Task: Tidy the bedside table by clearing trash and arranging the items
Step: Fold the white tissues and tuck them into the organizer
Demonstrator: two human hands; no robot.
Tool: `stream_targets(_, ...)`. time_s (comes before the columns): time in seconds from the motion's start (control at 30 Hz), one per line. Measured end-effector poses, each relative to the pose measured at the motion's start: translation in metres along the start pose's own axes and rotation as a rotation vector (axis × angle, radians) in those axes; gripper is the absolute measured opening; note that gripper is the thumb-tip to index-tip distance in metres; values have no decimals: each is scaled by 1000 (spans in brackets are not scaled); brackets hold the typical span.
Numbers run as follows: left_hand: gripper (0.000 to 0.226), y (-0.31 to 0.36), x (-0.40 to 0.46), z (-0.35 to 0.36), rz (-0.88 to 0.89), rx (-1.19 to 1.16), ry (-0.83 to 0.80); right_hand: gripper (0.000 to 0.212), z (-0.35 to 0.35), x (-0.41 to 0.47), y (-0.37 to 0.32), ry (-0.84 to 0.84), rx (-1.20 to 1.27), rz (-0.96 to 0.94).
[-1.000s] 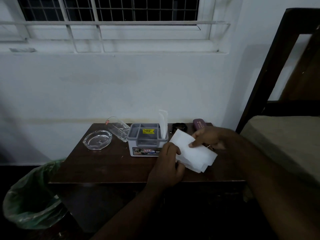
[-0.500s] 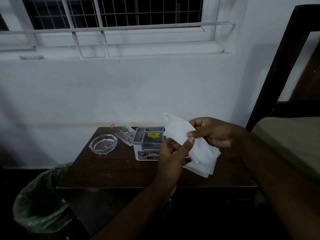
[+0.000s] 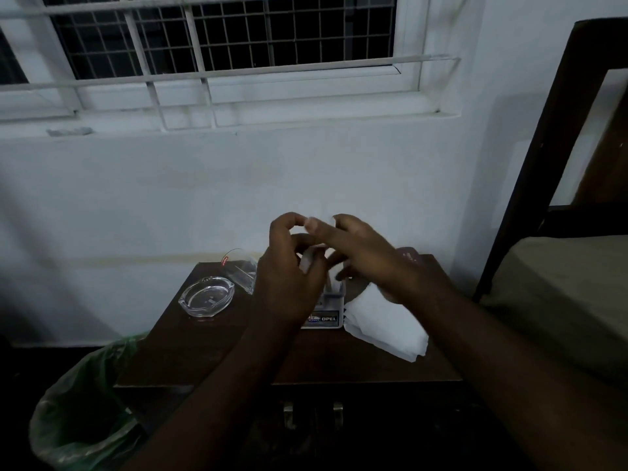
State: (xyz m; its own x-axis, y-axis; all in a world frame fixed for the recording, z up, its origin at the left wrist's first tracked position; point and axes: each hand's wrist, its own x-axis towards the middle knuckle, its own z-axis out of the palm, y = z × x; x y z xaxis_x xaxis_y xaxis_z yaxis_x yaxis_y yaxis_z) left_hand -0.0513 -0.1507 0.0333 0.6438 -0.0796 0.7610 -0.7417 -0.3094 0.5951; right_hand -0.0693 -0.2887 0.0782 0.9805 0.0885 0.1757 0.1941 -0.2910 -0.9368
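Both hands are raised together above the dark wooden bedside table (image 3: 204, 355). My left hand (image 3: 289, 280) and my right hand (image 3: 368, 256) pinch a small white tissue (image 3: 307, 263) between their fingers; motion blur hides most of it. A stack of white tissues (image 3: 384, 321) lies on the table's right side, below my right wrist. Behind my hands stands a grey-and-white organiser box (image 3: 324, 319), mostly hidden.
A glass ashtray (image 3: 206, 295) and a clear tumbler lying on its side (image 3: 243, 268) sit at the table's back left. A purple case (image 3: 409, 254) is at the back right. A bin with a green bag (image 3: 85, 409) stands left of the table. A bed (image 3: 560, 300) is on the right.
The tissue stack that both hands held now lies on the table's right side. My hands have risen and closed together over the organiser with one small tissue.
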Motion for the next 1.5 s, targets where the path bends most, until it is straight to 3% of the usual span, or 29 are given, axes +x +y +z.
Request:
stream_targets(0.2, 57, -10, 15, -4, 21, 78, -4, 48, 10, 18, -15, 58, 409, 96)
stream_targets(0.37, 67, -21, 20, -3, -2, 152, -51, 38, 17, 31, -7, 216, 472, 146)
stream_targets(0.5, 73, -26, 27, 4, 2, 169, -68, 28, 19, 46, -3, 371, 329, 91)
stream_targets(0.57, 75, -29, 27, 6, 6, 96, -70, 23, 13, 53, 0, 424, 66, -53)
stream_targets(0.7, 56, -50, 28, 7, -61, 13, 75, 19, 4, 66, 7, 298, -317, -256)
stream_targets(0.8, 26, -72, 30, 3, -133, 12, -25, 21, 0, 73, 15, 153, -440, -329)
stream_targets(0.97, 34, -96, 32, 1, -130, 87, -187, 22, -4, 83, 25, 118, -446, -398)
stream_targets(1.1, 20, -103, 37, 8, -196, 96, -188, 31, -8, 90, 31, 151, -518, -393)
stream_targets(1.37, 18, -108, 36, 13, -190, 172, -277, 47, -13, 94, 44, 223, -618, -330)
stream_targets(1.5, 16, -108, 37, 11, -152, 335, -325, 55, -9, 96, 50, 187, -625, -307)
